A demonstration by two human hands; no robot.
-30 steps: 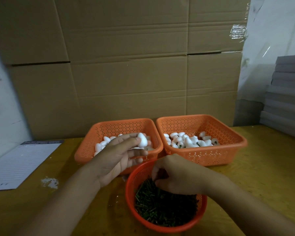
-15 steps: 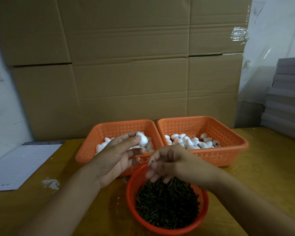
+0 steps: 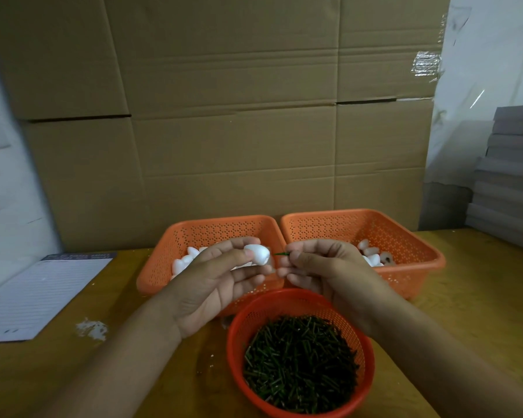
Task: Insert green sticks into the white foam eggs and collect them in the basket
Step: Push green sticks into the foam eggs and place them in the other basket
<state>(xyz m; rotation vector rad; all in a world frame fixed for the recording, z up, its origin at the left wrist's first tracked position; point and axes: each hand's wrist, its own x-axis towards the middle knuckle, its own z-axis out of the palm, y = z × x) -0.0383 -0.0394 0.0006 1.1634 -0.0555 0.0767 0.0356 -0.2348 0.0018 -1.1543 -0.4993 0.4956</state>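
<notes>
The left hand holds a white foam egg just above the left basket, and the right hand pinches a green stick beside it, so keep the egg steady and push the stick in straight and gently.

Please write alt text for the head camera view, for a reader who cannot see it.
A left hand holds a white foam egg while the right hand pinches a green stick pointed at it, not yet inserted. Below is a round red basket of sticks; behind, two orange baskets hold eggs.
</notes>
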